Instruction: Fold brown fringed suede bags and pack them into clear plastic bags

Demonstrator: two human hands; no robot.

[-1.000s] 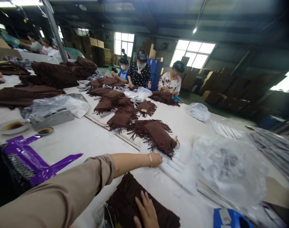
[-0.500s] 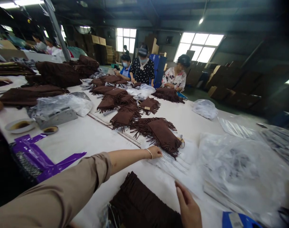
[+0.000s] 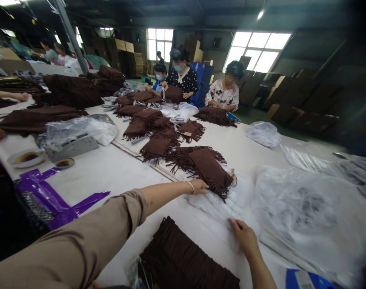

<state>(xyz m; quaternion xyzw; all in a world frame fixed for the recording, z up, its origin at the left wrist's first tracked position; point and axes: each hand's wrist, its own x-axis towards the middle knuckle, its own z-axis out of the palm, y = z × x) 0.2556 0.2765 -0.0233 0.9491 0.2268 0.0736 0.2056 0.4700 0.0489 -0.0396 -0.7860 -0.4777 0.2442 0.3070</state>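
Observation:
My left hand (image 3: 199, 187) reaches across the white table and is closed on the far left edge of a flat clear plastic bag (image 3: 219, 205). My right hand (image 3: 244, 235) is also closed, its fingertips pinching the bag's near edge. A brown fringed bag (image 3: 208, 168) lies just beyond my left hand, partly over the plastic, with a tag at its right end. Close to my body rests another brown fringed bag (image 3: 185, 257), cut off by the frame's bottom.
Brown fringed bags (image 3: 155, 148) run up the middle of the table (image 3: 134, 176). Crumpled clear plastic (image 3: 303, 208) covers the right side. Purple tape (image 3: 47, 196) and a shallow dish (image 3: 26, 157) are at left. Co-workers (image 3: 183, 78) handle brown bags at the far side.
My right hand has moved forward to the plastic's near edge and closed on it. My left hand stays almost in place. Across the table, a co-worker has lifted a brown bag.

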